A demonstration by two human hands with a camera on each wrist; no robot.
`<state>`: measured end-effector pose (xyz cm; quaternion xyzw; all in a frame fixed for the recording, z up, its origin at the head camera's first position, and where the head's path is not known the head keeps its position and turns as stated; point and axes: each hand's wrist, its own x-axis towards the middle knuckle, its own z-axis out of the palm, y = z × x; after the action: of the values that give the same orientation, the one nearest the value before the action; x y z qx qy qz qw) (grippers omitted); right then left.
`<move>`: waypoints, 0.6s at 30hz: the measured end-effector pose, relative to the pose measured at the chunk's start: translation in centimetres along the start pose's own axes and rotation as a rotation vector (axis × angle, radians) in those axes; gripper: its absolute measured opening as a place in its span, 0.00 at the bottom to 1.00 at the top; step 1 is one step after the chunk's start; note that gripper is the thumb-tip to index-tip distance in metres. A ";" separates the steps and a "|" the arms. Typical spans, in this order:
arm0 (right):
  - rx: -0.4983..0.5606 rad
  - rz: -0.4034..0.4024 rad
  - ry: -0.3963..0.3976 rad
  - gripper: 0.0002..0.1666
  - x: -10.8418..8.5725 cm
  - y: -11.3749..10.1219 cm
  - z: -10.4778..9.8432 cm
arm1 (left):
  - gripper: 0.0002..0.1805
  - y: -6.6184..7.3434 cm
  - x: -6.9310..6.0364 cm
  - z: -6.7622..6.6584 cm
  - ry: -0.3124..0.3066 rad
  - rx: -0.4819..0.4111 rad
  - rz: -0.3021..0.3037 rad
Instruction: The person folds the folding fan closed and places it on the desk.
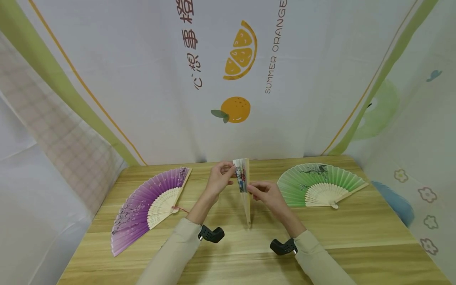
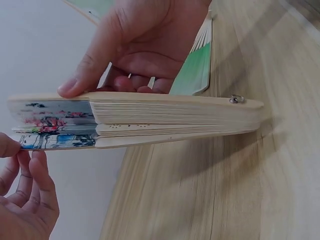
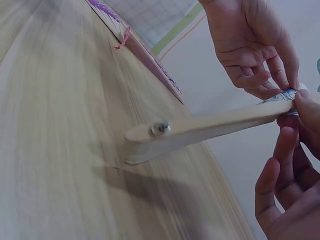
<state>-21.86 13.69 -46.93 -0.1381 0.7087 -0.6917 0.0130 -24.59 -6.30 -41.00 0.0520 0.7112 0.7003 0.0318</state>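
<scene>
A nearly folded hand fan (image 1: 241,180) stands roughly upright, pivot end down, between the two hands at mid-table. Its printed leaf carries red, blue and black painting, and its ribs are pale wood. With thumb and fingertips, my left hand (image 1: 218,180) pinches the upper left edge of the leaf. On the opposite side, my right hand (image 1: 268,194) grips the outer rib, thumb against it. In the left wrist view the stacked ribs (image 2: 150,120) lie close together with small gaps, and a metal pivot ring (image 2: 236,99) shows at the narrow end.
An open purple fan (image 1: 142,209) with a red cord lies on the wooden table (image 1: 228,261) at left. An open green fan (image 1: 320,182) lies at right. Behind the table hangs a white curtain (image 1: 149,99) with orange prints.
</scene>
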 end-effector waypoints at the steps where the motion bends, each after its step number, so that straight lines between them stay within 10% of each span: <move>1: -0.004 -0.006 0.008 0.13 0.0 0.0 0.0 | 0.10 -0.4 0.3 0.0 0.005 0.002 0.001; 18: 0.019 0.087 -0.040 0.17 0.3 0.3 -0.1 | 0.14 -0.9 0.4 -0.2 -0.057 0.033 0.011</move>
<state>-22.19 13.70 -47.22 -0.1208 0.7070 -0.6944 0.0583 -25.04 -6.46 -41.86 0.0761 0.7211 0.6870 0.0474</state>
